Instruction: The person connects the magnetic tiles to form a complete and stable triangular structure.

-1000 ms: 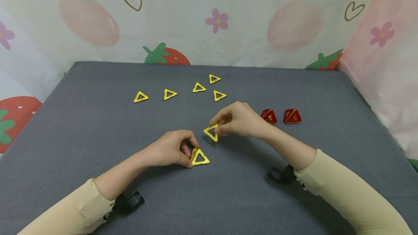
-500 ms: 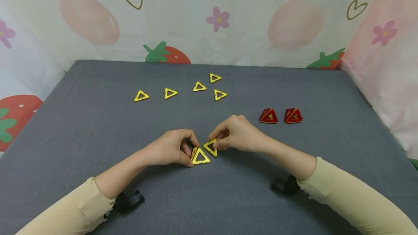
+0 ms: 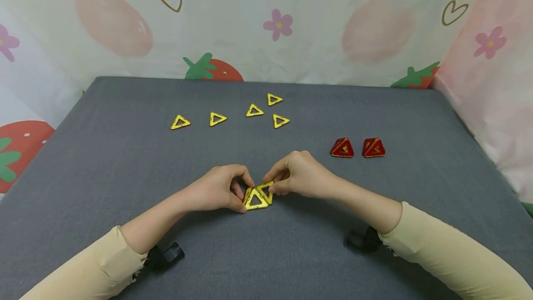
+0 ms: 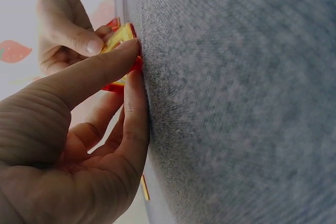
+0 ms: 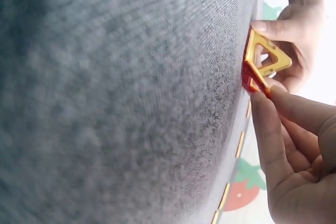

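Near the middle of the table my left hand holds a small structure of yellow triangular magnetic tiles, thumb and fingers on its left side. The front tile tilts up from the cloth in the right wrist view. From the right, my right hand pinches another yellow triangular magnetic tile between thumb and fingers. An edge of that tile meets the right side of the structure. In the right wrist view the pinched tile appears edge-on against the yellow one. Fingers hide the structure's back.
Several yellow triangular tiles lie flat and apart toward the back of the grey cloth-covered table. To the right stand two red pyramids, one left of the other. A printed curtain hangs behind.
My right hand has brought its triangular tile toward me and slightly left, from a gap away to against the structure. My left hand has kept its place.
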Demonstrator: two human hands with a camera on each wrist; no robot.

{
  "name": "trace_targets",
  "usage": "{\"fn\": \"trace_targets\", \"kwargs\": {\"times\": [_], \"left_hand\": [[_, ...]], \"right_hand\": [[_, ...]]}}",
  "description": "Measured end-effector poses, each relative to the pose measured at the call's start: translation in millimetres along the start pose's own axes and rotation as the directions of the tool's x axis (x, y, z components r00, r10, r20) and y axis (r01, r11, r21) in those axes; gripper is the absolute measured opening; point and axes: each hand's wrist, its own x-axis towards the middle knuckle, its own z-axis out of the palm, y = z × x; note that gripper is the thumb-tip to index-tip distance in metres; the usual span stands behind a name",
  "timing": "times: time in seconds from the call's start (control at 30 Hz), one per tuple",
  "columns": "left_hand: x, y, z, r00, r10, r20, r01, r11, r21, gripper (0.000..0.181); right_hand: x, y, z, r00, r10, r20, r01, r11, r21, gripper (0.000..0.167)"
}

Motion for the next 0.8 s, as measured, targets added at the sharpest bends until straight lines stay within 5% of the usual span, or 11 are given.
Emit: {"fn": "trace_targets", "kwargs": {"times": [0.8], "left_hand": [[1.1, 3.4, 2.0, 0.999, -0.036, -0.030, 0.037, 0.999, 0.008, 0.046]], "right_hand": [[6.4, 4, 13, 0.993, -0.118, 0.017, 0.119, 0.992, -0.044, 0.037]]}}
